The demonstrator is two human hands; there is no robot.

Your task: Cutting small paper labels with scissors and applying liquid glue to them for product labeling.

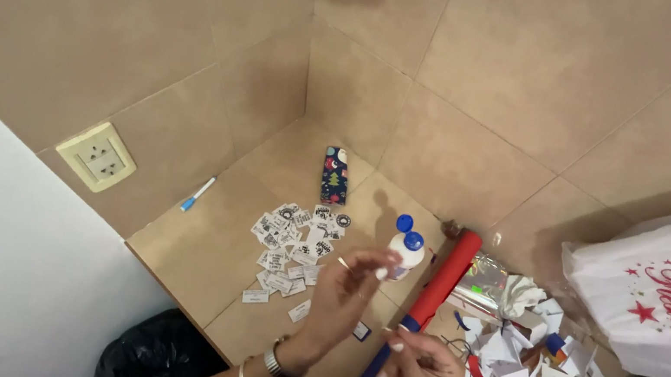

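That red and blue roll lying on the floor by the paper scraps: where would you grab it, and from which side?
Best around the bare red upper stretch of the roll, coming from above with fingers closing across its width. It lies flat and slanted on the tiled floor, so its round sides are free there. Lower down, the right hand covers it, and paper scraps crowd its right side, so the left side looks easier.

One glue bottle (406, 255), one red wrapping-paper roll (434, 294), one pen (197, 194), two hands (347, 291), one white bag (666, 292).
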